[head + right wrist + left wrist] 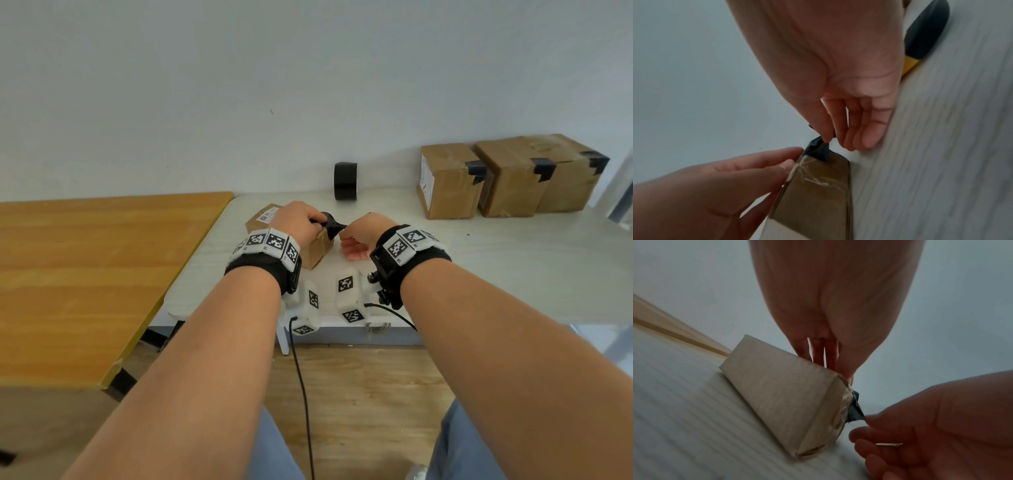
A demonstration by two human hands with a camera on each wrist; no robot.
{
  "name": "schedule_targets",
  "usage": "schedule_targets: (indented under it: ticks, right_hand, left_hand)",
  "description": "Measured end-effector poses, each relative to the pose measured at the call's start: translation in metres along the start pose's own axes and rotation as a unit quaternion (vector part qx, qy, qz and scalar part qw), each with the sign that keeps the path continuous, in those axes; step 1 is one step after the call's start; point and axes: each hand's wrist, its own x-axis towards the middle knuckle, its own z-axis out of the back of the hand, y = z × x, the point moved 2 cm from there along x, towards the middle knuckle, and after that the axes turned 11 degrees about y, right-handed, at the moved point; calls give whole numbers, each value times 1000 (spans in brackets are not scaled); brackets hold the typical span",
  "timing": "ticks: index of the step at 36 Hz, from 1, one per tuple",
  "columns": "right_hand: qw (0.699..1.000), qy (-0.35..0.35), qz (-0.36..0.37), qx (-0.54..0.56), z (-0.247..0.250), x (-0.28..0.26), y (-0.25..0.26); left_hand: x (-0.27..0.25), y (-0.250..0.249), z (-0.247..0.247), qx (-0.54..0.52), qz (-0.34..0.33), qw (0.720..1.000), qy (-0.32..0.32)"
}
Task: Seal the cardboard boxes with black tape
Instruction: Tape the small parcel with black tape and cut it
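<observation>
We see a small cardboard box (317, 248) sitting on the white desk (513, 267), close to the desk's left edge. A piece of black tape (331, 224) sticks up from the top corner of this box. Our left hand (296, 224) rests on top of the box, and its fingers press on the box top by the tape. Our right hand (363, 236) is just beside the box, and its thumb and first finger pinch the loose end of the tape, while its other fingers hang loose and a bit curled. A roll of black tape (346, 181) stands on its edge at the back of the desk, by the wall. Three bigger cardboard boxes (507, 178) sit in a row at the back right of the desk, each with black tape on a corner. A wooden table (85, 267) stands to the left of the desk.
</observation>
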Motion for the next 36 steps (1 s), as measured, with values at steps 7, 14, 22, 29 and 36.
schedule_targets:
  ticks: [7,14,22,29,36]
  right_hand:
    - [999,36,-8,39,-2,-2,-4]
    - [999,8,9,41,-4,-11,-2]
    - [997,-3,10,80,1,-6,-5]
    - [997,-7,17,75,4,-4,-7]
    - [1000,-4,2,23,4,0,-4]
  left_hand:
    - [0,0,2,-6,8,1000,5]
    - [-4,-1,2,-14,8,1000,-1]
    - [-7,-2,4,-22,11,1000,7]
    - [-6,-2,2,-39,19,999,7]
    - [-6,-4,2,-54,21,998,10]
